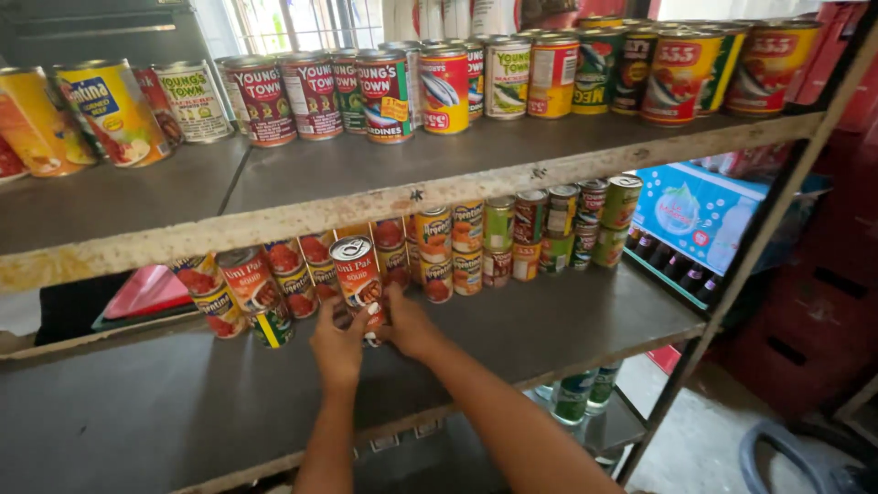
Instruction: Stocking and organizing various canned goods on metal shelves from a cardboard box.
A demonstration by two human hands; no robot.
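My left hand [338,346] and my right hand [410,325] are wrapped around the lower part of a stack of red tin cans [358,274] on the middle shelf [567,320]. The top can of that stack stands upright with its silver lid showing. My fingers hide the lower can. To the left stands another red can [249,279] on a green one [273,327]. More stacked cans [512,233], red, orange and green, run in a row to the right at the back of the shelf.
The upper shelf [302,178] holds a long row of cans [439,87]. A red folded thing [146,293] lies at the middle shelf's left. A blue carton with dark bottles [686,224] stands at right, and a red crate [805,329] beyond the rack.
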